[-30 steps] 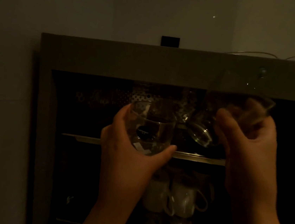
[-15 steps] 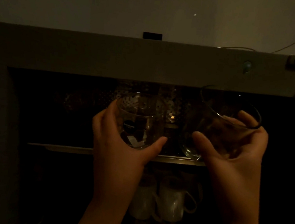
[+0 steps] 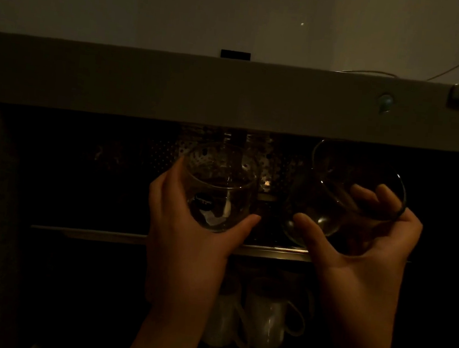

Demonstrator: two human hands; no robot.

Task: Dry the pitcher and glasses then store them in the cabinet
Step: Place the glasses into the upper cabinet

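Dim cabinet (image 3: 231, 94): each hand grips a glass above shelved white mugs (image 3: 266, 318).

A glass (image 3: 218, 189) in each hand (image 3: 189, 243)

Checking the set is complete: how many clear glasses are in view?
2. One glass is upright in the left hand; the tilted glass is in the right hand, both before the upper shelf. The dark cabinet may hide more.

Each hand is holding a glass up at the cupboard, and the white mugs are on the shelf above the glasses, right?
Not quite. The head view shows the white mugs on the shelf below the glasses. The left hand and right hand do each hold a glass.
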